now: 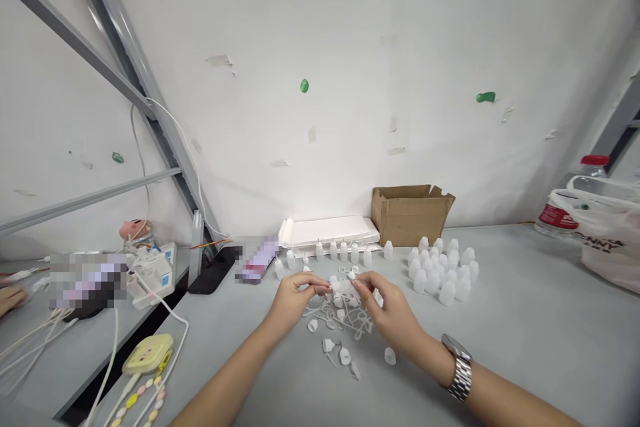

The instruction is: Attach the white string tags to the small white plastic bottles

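Above white caps [345, 355], hands [299, 295] [386, 305] facing, pinching a white piece [341, 287]

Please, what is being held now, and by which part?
A small white plastic bottle, held sideways: left hand at one end, right hand at the other. Which end is the neck is unclear.

From afar I see a grey table [530, 327]: white caps [345, 355] beneath the fingers [314, 280], bottles [434, 278] (bunched) rightward, a carton [413, 221] beyond.

Looks like a workshop: grey worktable [525, 333], clustered white bottles [433, 280]
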The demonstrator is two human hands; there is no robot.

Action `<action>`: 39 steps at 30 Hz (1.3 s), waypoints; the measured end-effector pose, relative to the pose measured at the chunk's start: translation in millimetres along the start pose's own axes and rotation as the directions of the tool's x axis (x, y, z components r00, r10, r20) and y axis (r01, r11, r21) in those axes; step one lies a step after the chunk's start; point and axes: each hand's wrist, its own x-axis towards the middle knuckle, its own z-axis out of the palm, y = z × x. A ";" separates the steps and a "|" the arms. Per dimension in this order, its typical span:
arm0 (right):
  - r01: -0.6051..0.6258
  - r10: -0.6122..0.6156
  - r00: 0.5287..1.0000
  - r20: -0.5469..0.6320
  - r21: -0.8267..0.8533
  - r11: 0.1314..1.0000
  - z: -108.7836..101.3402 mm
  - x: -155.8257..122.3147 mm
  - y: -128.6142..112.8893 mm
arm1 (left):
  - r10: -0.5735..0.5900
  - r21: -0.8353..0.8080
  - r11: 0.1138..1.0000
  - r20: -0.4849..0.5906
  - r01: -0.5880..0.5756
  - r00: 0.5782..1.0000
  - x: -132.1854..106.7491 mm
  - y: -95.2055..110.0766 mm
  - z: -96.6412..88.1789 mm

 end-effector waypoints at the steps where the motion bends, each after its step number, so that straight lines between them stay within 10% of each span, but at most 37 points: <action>1: -0.025 0.025 1.000 0.002 0.032 0.999 -0.3 1.0 -0.5 | 0.020 0.022 1.000 -0.007 -0.020 1.000 -0.1 1.6 -0.8; 39: -0.068 0.065 0.997 0.030 0.133 0.989 -1.9 3.0 -0.4 | 0.256 0.149 0.954 0.060 -0.262 0.965 -0.4 2.2 -6.1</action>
